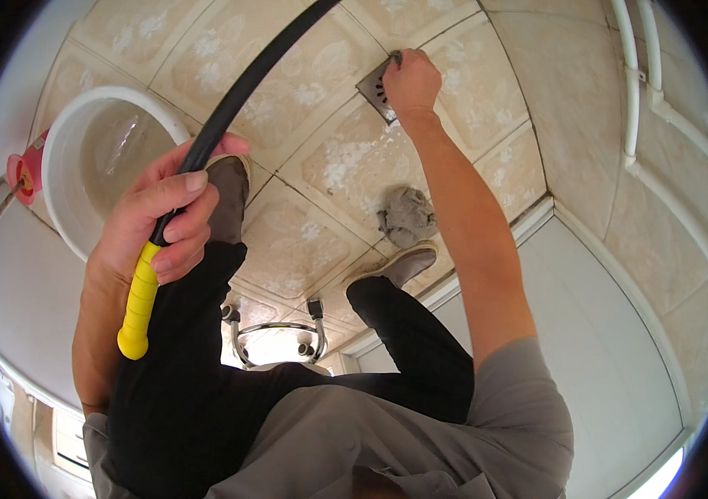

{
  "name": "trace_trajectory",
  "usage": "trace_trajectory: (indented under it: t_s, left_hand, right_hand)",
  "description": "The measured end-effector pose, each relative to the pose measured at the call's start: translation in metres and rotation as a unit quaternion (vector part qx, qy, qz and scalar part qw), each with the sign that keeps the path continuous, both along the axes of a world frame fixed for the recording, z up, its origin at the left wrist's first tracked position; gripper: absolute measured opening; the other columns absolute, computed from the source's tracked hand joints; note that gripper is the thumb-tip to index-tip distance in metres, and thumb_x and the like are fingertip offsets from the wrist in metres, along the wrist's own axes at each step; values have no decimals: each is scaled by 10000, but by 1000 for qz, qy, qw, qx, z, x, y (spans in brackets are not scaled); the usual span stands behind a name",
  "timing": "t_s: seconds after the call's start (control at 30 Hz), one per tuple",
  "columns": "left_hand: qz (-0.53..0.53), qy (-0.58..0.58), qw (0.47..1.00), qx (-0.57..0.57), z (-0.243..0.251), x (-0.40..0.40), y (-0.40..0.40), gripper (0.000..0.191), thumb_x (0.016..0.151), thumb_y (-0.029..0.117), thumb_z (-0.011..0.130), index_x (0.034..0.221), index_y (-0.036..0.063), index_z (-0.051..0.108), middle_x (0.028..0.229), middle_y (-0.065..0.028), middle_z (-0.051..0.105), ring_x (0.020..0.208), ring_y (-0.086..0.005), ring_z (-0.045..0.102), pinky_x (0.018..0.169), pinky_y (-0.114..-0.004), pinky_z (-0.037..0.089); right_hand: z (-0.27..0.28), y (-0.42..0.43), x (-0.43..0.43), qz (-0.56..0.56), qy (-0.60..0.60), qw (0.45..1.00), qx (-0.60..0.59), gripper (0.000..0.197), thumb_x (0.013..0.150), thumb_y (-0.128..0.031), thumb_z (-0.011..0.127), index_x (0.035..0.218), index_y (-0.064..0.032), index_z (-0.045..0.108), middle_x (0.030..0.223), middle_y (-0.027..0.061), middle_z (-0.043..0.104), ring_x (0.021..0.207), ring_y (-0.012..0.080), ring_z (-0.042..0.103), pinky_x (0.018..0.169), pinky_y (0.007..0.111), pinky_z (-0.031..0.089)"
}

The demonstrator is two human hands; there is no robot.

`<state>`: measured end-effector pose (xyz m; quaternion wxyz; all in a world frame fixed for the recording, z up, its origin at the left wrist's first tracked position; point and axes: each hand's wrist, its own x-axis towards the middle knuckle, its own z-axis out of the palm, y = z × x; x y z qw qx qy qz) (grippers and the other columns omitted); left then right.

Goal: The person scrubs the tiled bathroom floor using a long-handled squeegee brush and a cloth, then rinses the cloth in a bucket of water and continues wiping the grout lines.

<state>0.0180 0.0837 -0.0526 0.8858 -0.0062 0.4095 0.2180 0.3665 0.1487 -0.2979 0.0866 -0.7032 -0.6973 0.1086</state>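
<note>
My left hand [167, 215] is closed around a black bar [235, 93] with a yellow wrapped grip [142, 299]; the bar runs up out of view at the top. At the upper middle, my right hand [413, 81] is over the right side of a square metal floor drain cover [380, 90] with slots. Its fingers close on a small dark gray, rough-looking thing [397, 58], mostly hidden, that may be a scouring pad. A crumpled gray cloth [408, 218] lies on the tiled floor below my right forearm.
A white bucket [51, 181] with cloudy water stands at the left, beside a red plastic container [31, 168]. My shoes are on the floor tiles [304, 231]. A stool with metal legs [279, 326] is beneath me. White pipes [632, 112] run along the right wall.
</note>
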Motion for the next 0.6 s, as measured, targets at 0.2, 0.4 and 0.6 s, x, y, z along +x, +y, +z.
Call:
trace_trajectory:
  t_s: [0.2, 0.4, 0.6]
  left_hand:
    - [2, -4, 1000, 2, -2, -4, -2, 519, 998, 191, 581, 1438, -8, 390, 526, 1, 379, 304, -105, 402, 272, -250, 331]
    - [-5, -8, 1000, -1, -3, -2, -1, 529, 995, 181, 574, 1448, -15, 383, 528, 4, 383, 304, -111, 400, 273, -253, 333]
    - [-96, 100, 989, 44, 28, 21, 12, 495, 986, 131, 544, 1444, -10, 420, 555, 8, 405, 331, -107, 432, 316, -245, 366]
  right_hand:
    - [3, -18, -12, 94, 9, 995, -21, 93, 801, -133, 676, 800, -46, 643, 871, 169, 663, 757, 361, 675, 655, 448, 550]
    - [1, -44, -31, 145, -13, 989, -32, 38, 796, -91, 651, 806, -55, 650, 861, 159, 670, 721, 353, 695, 618, 428, 557]
    - [6, -25, -20, 50, -15, 998, -17, 111, 794, -149, 687, 834, -56, 642, 895, 151, 662, 748, 350, 683, 643, 447, 555]
